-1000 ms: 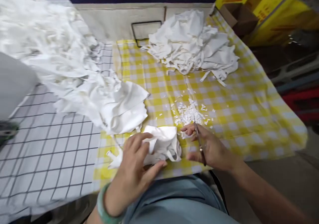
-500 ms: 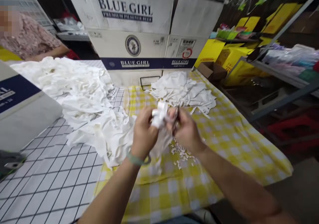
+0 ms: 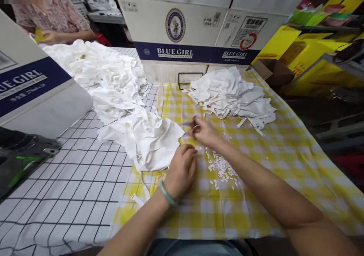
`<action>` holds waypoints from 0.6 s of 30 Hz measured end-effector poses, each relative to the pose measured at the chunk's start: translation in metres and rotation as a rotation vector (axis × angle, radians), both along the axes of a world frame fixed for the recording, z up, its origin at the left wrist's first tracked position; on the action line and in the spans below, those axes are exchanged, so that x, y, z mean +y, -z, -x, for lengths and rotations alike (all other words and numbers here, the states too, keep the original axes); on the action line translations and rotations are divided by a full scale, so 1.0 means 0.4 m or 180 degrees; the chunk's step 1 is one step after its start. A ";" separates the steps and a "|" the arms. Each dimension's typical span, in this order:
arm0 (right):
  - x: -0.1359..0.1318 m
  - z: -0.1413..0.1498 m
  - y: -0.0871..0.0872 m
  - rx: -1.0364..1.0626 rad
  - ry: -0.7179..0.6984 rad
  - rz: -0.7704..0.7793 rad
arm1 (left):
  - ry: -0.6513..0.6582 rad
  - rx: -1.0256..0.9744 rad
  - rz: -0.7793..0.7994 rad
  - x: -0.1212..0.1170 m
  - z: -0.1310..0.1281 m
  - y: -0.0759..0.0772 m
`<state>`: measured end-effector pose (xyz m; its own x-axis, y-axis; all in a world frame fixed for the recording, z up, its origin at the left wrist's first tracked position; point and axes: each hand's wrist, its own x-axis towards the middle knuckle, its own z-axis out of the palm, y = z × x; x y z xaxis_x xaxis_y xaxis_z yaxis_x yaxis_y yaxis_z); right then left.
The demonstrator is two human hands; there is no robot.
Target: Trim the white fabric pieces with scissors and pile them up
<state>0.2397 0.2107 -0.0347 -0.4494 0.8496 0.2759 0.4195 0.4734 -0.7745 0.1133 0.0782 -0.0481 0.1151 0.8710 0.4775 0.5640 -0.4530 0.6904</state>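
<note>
My right hand [image 3: 207, 134] is closed around a small pair of scissors [image 3: 195, 126], blurred by motion, its tip pointing left near the corner of a white cloth piece [image 3: 153, 138]. My left hand [image 3: 183, 168] rests low over the table with curled fingers, at the right edge of that cloth piece. Whether anything is inside its fingers is hidden. Small white clippings [image 3: 223, 168] lie scattered beside my right forearm. A heap of white cloth pieces [image 3: 230, 93] with thin straps lies beyond my right hand, and a larger white heap [image 3: 110, 70] spreads to the left.
A large Blue Girl carton [image 3: 176, 53] stands along the back, with a second carton [image 3: 36, 77] at left. A dark device with green parts [image 3: 28, 157] sits by it. The yellow checked cloth [image 3: 199, 218] covers the table's right part. Another person [image 3: 57, 17] sits at far left.
The white bundle between my hands is gone from them. My left hand has dropped lower and nearer; my right hand has moved apart from it with the scissors. The view has tilted downward.
</note>
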 end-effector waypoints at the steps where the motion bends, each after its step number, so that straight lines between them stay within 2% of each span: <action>1: -0.034 0.052 0.025 -0.0014 -0.0344 0.0057 | -0.0187 0.0047 0.0007 -0.037 0.029 0.009; 3: -0.070 0.133 0.054 -0.0036 -0.0695 0.0062 | -0.0773 0.0218 -0.0115 -0.074 0.101 0.018; 5: -0.071 0.173 0.064 -0.0057 -0.0748 0.0085 | -0.1351 0.0527 -0.0252 -0.072 0.182 0.026; 6: -0.065 0.180 0.065 -0.0063 -0.0716 0.0116 | -0.1500 0.0682 -0.0270 -0.062 0.220 0.031; 8: -0.057 0.178 0.064 -0.0049 -0.0648 0.0184 | -0.1471 0.0870 -0.0180 -0.035 0.279 0.039; 10: -0.064 0.173 0.062 -0.0017 -0.0696 0.0211 | -0.1333 0.0887 -0.0137 -0.010 0.305 0.031; 12: -0.085 0.178 0.055 0.0103 -0.0834 0.0183 | -0.1271 0.0796 -0.0181 0.006 0.301 -0.004; 14: -0.105 0.189 0.033 0.0393 -0.0844 0.0214 | -0.1084 0.0418 -0.0219 0.011 0.287 -0.065; 16: -0.116 0.195 -0.014 0.0912 -0.0654 0.0309 | -0.0913 -0.0160 -0.0297 0.007 0.284 -0.129; 18: -0.116 0.187 -0.084 0.1407 -0.0402 0.0343 | -0.0983 -0.0660 -0.0303 -0.007 0.297 -0.166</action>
<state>0.1651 0.1642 -0.0012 -0.4103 0.8302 0.3774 -0.0173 0.4067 -0.9134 -0.0056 0.0753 0.0183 -0.2533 0.8003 0.5434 0.5366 -0.3512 0.7673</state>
